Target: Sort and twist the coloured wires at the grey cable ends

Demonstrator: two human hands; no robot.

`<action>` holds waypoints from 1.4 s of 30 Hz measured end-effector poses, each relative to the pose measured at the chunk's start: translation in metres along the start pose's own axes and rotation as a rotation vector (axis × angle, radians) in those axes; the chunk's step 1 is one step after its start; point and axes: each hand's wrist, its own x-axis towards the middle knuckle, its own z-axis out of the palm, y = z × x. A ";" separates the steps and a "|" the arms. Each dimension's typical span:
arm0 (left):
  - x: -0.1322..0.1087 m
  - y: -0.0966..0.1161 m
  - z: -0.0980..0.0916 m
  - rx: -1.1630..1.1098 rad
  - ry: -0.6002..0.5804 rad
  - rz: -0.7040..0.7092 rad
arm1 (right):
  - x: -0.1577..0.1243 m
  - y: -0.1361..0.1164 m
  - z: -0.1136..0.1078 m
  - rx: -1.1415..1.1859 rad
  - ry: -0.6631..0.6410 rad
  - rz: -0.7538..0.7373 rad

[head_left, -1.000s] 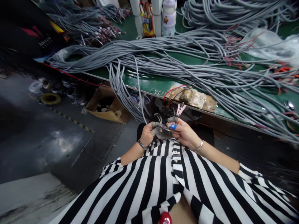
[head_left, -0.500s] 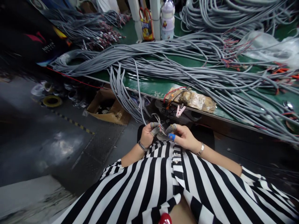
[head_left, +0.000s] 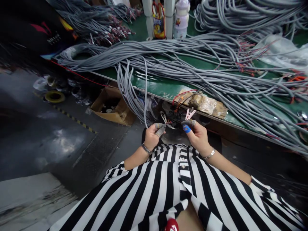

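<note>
My left hand (head_left: 153,134) is closed on the end of a grey cable (head_left: 145,96); grey covers wrap its fingertips. Thin bare and coloured wires (head_left: 167,122) fan out of the cable's end beyond those fingers. To the right, apart from the wires, is my right hand (head_left: 198,136), thumb and forefinger pinched together. A blue cover is on its thumb and a grey one on the forefinger. Whatever lies in that pinch is too small to make out. Just above these fingertips is a pink clip (head_left: 190,114) at the bench edge.
More grey cables (head_left: 154,51) lie across the green bench (head_left: 149,84), some hanging over its front edge. A taped cardboard piece (head_left: 208,104) is fixed at that edge. An open carton (head_left: 114,109) stands on the floor below. Scissors in a pouch (head_left: 159,25) and a bottle (head_left: 181,19) stand behind.
My right hand has moved right and slightly up, away from the wires and toward the pink clip. My left hand keeps its grip; the wires now fan out more openly.
</note>
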 end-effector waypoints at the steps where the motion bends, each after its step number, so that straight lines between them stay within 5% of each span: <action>1: -0.001 0.000 0.000 0.019 -0.014 0.027 | 0.000 -0.001 0.000 -0.056 -0.024 -0.038; 10: -0.006 -0.009 -0.001 0.178 -0.147 0.256 | 0.001 -0.008 0.014 -0.402 -0.277 -0.236; 24: 0.010 -0.005 0.007 -0.132 0.118 -0.036 | -0.009 -0.015 0.016 -0.440 -0.369 -0.514; 35: 0.012 -0.014 0.003 -0.159 0.138 0.006 | -0.007 -0.014 0.005 -0.320 -0.320 -0.452; 42: 0.004 -0.012 -0.001 0.002 -0.009 0.089 | -0.004 -0.007 -0.005 -0.071 -0.164 -0.085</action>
